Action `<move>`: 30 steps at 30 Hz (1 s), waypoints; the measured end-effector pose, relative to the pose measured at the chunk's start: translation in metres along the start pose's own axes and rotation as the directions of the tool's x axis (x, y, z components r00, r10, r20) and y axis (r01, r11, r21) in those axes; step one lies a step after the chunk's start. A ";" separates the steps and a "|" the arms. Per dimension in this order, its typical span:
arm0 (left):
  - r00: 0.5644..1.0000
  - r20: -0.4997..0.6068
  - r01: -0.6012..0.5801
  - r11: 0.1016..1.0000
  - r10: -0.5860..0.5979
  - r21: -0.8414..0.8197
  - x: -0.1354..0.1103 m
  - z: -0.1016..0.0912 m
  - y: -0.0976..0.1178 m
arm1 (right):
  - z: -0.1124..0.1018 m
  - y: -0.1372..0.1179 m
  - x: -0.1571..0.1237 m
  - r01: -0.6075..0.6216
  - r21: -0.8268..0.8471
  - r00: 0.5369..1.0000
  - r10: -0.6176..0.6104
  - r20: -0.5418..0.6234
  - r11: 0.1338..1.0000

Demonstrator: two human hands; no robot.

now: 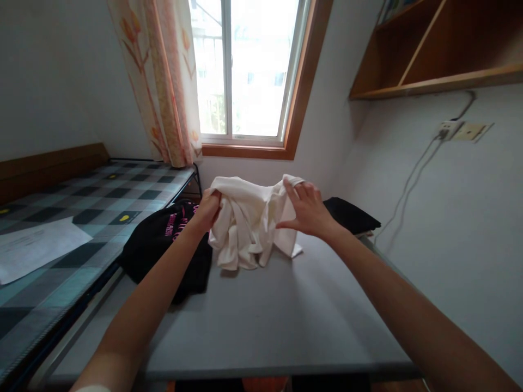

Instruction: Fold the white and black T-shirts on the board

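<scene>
A white garment (245, 218) hangs in loose folds above the grey table (261, 326), its lower edge close to the surface. My left hand (209, 209) is closed round the garment's left upper edge. At the opposite upper corner, my right hand (304, 207) has its fingers hooked on the cloth, with the thumb stretched out to the left. Which kind of garment it is cannot be made out from the bunched fabric. A black garment with pink lettering (151, 245) lies on the table's left side, partly behind my left forearm.
Folded black cloth (351, 215) lies at the table's back right, near the wall. On the left stands a bed (134, 185) with a checked cover and a paper sheet (41, 245). A wooden shelf (433, 81) hangs above a socket (449, 129) with a cable.
</scene>
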State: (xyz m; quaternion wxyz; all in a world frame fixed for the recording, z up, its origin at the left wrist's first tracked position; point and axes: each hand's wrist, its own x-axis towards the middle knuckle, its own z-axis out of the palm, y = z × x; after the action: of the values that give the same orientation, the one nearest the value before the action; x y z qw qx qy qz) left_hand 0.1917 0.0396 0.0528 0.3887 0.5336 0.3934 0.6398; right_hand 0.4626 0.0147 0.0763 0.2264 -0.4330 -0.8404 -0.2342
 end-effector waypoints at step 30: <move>0.824 -0.073 -0.051 0.201 0.562 0.978 -0.038 -0.064 0.099 | 0.075 0.113 -0.032 -0.840 0.098 0.542 0.816 0.202 0.534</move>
State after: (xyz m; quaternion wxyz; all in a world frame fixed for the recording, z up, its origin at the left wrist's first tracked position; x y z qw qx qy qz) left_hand 0.1256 -0.0393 0.1221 -0.2450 0.5740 0.6486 0.4357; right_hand 0.5603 0.0977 0.0210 0.2933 -0.7712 -0.5650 0.0084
